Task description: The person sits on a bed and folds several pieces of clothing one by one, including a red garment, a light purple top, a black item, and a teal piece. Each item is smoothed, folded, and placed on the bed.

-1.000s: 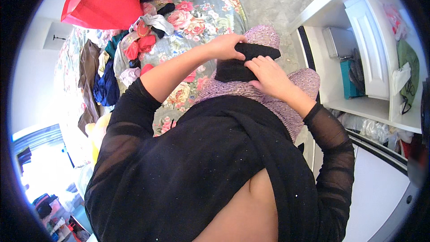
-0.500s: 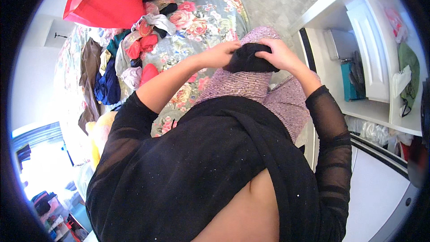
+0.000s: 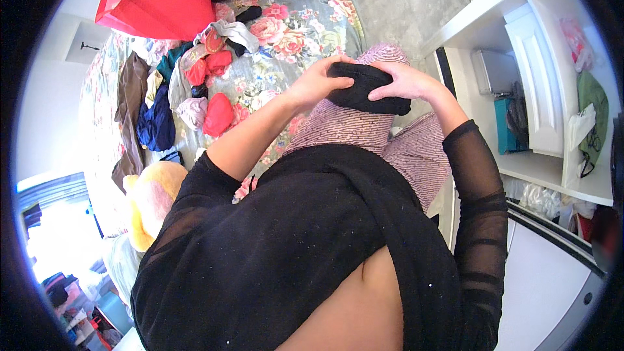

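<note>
black cloth (image 3: 359,88): upper centre of frame, over pink-striped trousers (image 3: 351,129) | gripped from opposite sides by left hand (image 3: 316,83) and right hand (image 3: 409,82), thumbs on top | folds likely held together that way

Cloth (image 3: 364,94): upper centre of the frame, over the thighs (image 3: 351,127), between left grip (image 3: 320,81) and right grip (image 3: 404,82), touching both
Bed (image 3: 305,29): left and upper centre, left of the floor (image 3: 406,0)
Bags (image 3: 156,0): 2, side by side, top left to top centre
Clothes (image 3: 156,123): on the bed, upper left, below the bags
Cabinet (image 3: 534,169): right side, past the floor; box (image 3: 492,71) inside
</note>
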{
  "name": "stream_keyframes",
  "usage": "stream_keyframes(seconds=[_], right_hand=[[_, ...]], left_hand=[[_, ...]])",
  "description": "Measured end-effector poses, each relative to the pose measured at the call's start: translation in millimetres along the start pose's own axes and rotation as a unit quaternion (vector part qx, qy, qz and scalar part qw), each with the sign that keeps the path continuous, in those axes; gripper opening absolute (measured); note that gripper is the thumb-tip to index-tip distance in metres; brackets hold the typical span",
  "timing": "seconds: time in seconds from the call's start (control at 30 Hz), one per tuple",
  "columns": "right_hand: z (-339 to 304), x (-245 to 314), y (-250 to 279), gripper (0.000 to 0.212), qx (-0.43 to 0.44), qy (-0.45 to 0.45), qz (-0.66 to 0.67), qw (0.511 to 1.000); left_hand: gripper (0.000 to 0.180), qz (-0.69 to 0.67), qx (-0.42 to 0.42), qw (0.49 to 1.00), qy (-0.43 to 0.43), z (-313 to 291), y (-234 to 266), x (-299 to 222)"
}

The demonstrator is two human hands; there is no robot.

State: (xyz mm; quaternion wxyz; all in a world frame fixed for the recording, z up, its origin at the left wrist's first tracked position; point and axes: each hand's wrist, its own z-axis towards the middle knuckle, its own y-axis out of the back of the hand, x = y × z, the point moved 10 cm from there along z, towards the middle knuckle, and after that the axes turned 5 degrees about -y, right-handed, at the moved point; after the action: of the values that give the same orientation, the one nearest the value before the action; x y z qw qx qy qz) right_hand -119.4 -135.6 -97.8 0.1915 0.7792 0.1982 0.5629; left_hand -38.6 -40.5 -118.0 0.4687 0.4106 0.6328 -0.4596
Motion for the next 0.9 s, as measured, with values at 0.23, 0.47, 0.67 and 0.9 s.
stream_keyframes(seconds=[0.23, 0.47, 0.67, 0.9], right_hand=[[10, 1, 22, 0.044, -0.139, -0.073, 0.105, 0.982], [-8, 68, 26, 0.047, -0.289, 0.015, -0.086, 0.953], [-8, 43, 35, 0.033, -0.189, -0.009, 0.282, 0.941], [-15, 56, 43, 0.036, -0.291, 0.024, 0.108, 0.95]], left_hand=[[0.065, -0.105, -0.194, 0.975, -0.025, 4, 46, -17], [0.047, -0.315, -0.092, 0.945, 0.01, 2, -13, -14], [0.042, -0.366, -0.093, 0.926, 0.01, 9, -2, -21], [0.045, -0.348, -0.088, 0.933, -0.015, 11, -6, -26]])
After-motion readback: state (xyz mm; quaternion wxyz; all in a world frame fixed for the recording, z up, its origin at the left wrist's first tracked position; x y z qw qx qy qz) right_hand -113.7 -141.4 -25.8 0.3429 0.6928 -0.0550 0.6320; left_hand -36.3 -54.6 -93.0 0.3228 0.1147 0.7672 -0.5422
